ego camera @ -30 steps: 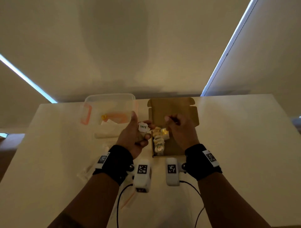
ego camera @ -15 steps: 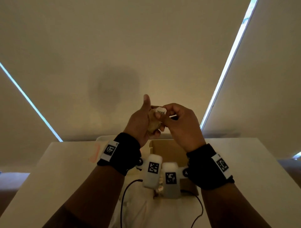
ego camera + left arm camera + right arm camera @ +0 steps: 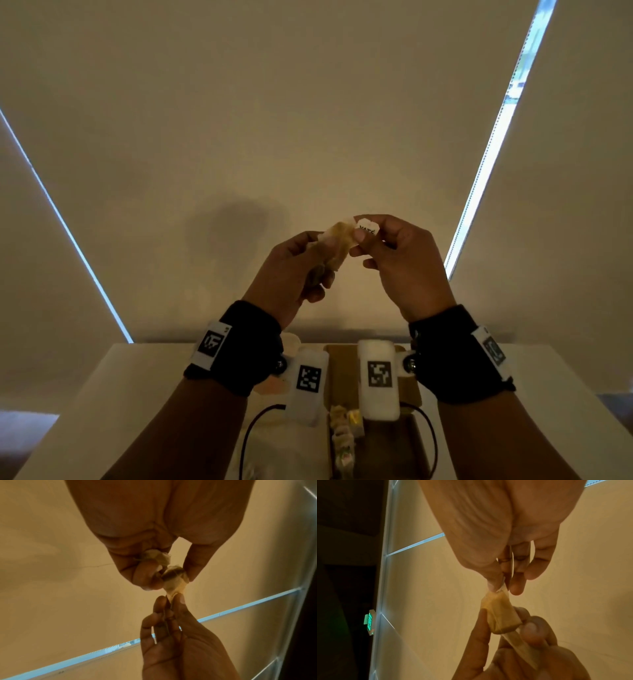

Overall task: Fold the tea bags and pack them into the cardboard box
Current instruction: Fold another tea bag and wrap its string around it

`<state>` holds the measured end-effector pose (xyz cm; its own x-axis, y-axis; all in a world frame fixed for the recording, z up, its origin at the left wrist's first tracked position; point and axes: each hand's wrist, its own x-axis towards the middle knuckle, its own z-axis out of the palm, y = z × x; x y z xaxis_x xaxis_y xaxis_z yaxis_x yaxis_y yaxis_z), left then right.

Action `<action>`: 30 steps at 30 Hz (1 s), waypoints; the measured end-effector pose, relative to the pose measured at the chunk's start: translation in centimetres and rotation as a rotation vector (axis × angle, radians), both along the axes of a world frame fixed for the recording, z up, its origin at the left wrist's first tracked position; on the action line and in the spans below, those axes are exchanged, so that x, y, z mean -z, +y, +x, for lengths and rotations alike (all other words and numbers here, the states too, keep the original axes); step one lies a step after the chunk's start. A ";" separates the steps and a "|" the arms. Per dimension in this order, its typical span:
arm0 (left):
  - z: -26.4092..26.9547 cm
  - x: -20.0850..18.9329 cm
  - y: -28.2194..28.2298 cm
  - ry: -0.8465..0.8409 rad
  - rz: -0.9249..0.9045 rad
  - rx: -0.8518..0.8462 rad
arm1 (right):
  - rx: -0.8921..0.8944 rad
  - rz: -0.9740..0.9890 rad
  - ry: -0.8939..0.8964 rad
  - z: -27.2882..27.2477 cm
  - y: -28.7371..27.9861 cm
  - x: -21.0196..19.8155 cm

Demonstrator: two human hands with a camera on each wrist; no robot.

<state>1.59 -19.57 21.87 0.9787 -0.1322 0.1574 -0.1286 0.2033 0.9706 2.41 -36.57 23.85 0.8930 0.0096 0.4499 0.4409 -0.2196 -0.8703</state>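
Note:
Both hands are raised in front of the wall, holding one tea bag (image 3: 337, 241) between them. My left hand (image 3: 308, 263) grips the bag's lower part with curled fingers. At the bag's upper end my right hand (image 3: 387, 246) pinches its white printed tag (image 3: 368, 229). In the left wrist view the tea bag (image 3: 175, 580) sits crumpled between thumb and fingers. In the right wrist view the tea bag (image 3: 500, 612) stretches between both hands. Below, the open cardboard box (image 3: 407, 445) lies on the table and holds several folded tea bags (image 3: 342, 435).
The white table (image 3: 137, 394) runs across the bottom of the head view, partly hidden by my forearms and wrist cameras. Black cables (image 3: 246, 438) trail over it near the box. Pale window blinds (image 3: 308, 120) fill the background.
Both hands have lifted from just above the box to well above the table. The right hand took hold of the tag and drew it away to the right.

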 end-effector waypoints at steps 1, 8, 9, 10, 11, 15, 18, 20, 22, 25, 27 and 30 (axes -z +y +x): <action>0.0 -0.1 0.1 -0.016 0.021 -0.012 | -0.003 0.010 -0.007 0.1 0.0 -0.3; 0.0 -0.8 0.4 -0.010 -0.075 -0.033 | -0.019 0.144 0.003 0.3 -0.1 -1.6; 0.0 -0.9 0.4 -0.006 -0.094 -0.025 | -0.023 0.150 0.005 0.3 -0.1 -1.7; 0.0 -0.9 0.4 -0.005 -0.099 -0.014 | -0.025 0.151 0.004 0.2 -0.1 -1.8; -0.1 -0.9 0.4 -0.008 -0.092 0.000 | -0.023 0.150 0.003 0.2 -0.1 -1.9; -0.4 -0.7 0.3 -0.017 -0.077 0.046 | -0.003 0.168 -0.004 -0.1 -0.2 -2.3; -0.7 -0.6 0.3 -0.007 -0.108 0.066 | 0.001 0.188 0.003 -0.3 -0.3 -2.5; -0.9 -0.6 0.3 0.000 -0.137 0.073 | 0.009 0.196 0.005 -0.4 -0.4 -2.6; -1.1 -0.6 0.4 0.017 -0.172 0.078 | 0.020 0.214 0.009 -0.6 -0.4 -2.8; -1.5 -0.6 0.5 0.048 -0.234 0.096 | 0.020 0.251 0.025 -0.7 -0.3 -3.0; -1.8 -0.7 0.6 0.082 -0.274 0.117 | 0.013 0.265 0.046 -0.8 -0.3 -3.0; -2.1 -1.0 0.7 0.135 -0.317 0.120 | 0.001 0.292 0.073 -1.0 -0.3 -3.0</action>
<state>-0.55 -18.83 22.85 0.9739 -0.2125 0.0793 0.0393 0.5028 0.8635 1.43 -36.89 26.89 0.9229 -0.1115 0.3686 0.3752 0.0448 -0.9259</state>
